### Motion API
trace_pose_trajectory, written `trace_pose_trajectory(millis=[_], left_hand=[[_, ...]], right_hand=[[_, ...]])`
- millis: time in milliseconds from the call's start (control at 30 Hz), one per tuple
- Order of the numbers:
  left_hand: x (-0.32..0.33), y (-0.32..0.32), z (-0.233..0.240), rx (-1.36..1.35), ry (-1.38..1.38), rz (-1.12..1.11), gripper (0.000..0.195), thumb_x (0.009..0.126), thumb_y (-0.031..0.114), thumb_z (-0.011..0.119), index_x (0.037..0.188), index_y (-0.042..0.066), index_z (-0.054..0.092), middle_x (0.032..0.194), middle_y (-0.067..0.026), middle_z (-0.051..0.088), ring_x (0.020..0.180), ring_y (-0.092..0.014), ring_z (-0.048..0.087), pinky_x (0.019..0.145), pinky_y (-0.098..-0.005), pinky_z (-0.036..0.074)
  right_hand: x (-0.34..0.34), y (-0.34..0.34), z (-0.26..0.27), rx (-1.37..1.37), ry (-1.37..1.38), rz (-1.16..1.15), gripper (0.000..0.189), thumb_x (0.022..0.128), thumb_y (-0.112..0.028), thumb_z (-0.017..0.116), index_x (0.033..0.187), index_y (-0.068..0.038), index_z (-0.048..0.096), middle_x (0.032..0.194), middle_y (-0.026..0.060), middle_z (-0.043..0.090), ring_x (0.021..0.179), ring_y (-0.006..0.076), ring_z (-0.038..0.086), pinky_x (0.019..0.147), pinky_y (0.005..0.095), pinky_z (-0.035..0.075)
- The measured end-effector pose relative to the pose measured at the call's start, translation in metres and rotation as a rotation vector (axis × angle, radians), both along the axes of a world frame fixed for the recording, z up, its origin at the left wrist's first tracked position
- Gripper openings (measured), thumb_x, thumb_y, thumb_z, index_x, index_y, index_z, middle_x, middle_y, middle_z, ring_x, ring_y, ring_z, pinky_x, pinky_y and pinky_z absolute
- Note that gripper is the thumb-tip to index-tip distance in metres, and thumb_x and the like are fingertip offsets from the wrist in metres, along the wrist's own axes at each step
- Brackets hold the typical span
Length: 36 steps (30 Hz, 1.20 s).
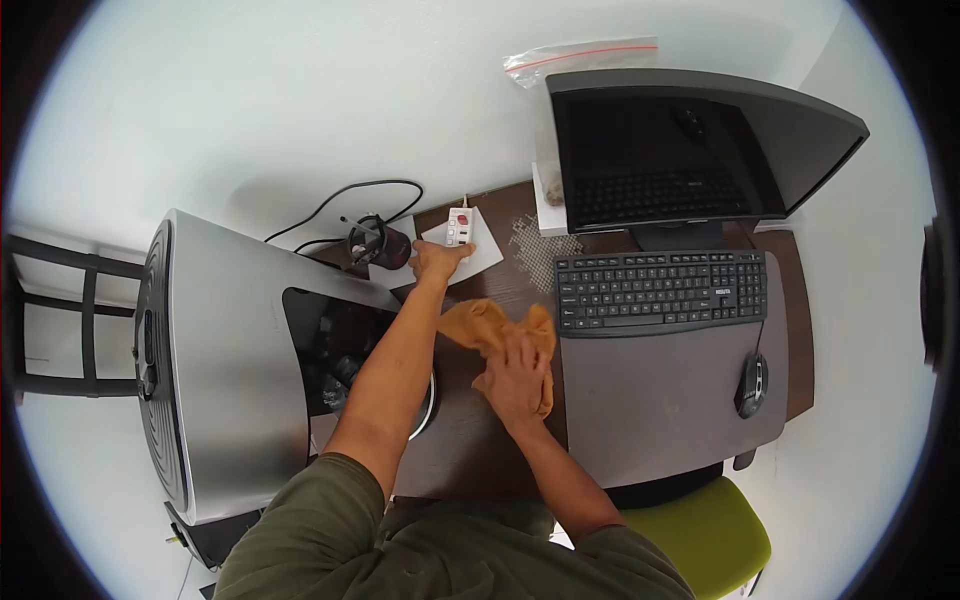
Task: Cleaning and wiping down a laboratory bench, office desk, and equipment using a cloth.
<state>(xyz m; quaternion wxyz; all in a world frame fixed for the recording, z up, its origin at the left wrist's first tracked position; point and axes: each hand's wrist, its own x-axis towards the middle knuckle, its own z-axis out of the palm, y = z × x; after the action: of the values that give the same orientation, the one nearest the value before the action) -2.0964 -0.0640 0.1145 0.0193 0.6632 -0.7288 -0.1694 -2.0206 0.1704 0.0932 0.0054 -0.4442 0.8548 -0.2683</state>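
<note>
My left hand reaches across the desk to the near end of a white power strip, which has a red switch. The strip rests on a white sheet; whether my fingers grip it or only touch it is unclear. Just left of that hand stands a dark mesh pen cup holding a pen and small items. Under my right hand an orange cloth lies bunched on the dark wood desk, its folds showing around my fingers.
A large silver-grey machine stands left, a black cable behind it. On the right are a keyboard, a mouse, a desk mat and a curved monitor. A patterned mesh piece lies mid-desk. A green chair sits below.
</note>
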Motion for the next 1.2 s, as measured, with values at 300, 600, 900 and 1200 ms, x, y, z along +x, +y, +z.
trace_pose_trajectory(millis=[300,600,900,1200], left_hand=[[-0.009,-0.011,0.075,0.685,0.684,0.205,0.052,0.07,0.047,0.075,0.097,0.005,0.061,0.079,-0.0095,0.06,0.059,-0.017,0.051,0.05,-0.0283,0.041],[-0.03,-0.012,0.092,0.846,0.817,0.305,0.05,0.071,0.05,0.073,0.097,0.008,0.061,0.081,-0.0053,0.06,0.058,-0.011,0.048,0.042,-0.0226,0.031],[-0.021,-0.011,0.076,0.828,0.789,0.273,0.051,0.071,0.05,0.073,0.095,0.007,0.061,0.081,-0.0065,0.06,0.058,-0.011,0.049,0.042,-0.0241,0.032],[-0.02,0.015,0.004,0.45,0.648,0.053,0.049,0.072,0.04,0.075,0.099,0.002,0.061,0.081,-0.0079,0.061,0.065,-0.016,0.057,0.054,-0.0264,0.043]], right_hand=[[-0.084,-0.075,0.009,0.167,0.013,0.103,0.044,0.077,-0.029,0.057,0.115,-0.006,0.056,0.132,0.0164,0.045,0.128,0.0332,0.034,0.098,0.0527,0.026],[-0.133,-0.184,-0.001,0.11,-0.002,0.189,0.047,0.082,-0.028,0.051,0.123,-0.005,0.052,0.131,0.017,0.048,0.119,0.0302,0.044,0.099,0.0512,0.027],[-0.134,-0.125,0.012,0.077,0.048,-0.047,0.045,0.078,-0.029,0.053,0.115,-0.004,0.059,0.125,0.019,0.051,0.115,0.0347,0.045,0.095,0.049,0.029],[0.02,0.02,0.026,-0.046,0.056,0.5,0.03,0.08,-0.022,0.051,0.107,-0.011,0.062,0.134,0.0152,0.043,0.126,0.0291,0.035,0.102,0.0486,0.023]])
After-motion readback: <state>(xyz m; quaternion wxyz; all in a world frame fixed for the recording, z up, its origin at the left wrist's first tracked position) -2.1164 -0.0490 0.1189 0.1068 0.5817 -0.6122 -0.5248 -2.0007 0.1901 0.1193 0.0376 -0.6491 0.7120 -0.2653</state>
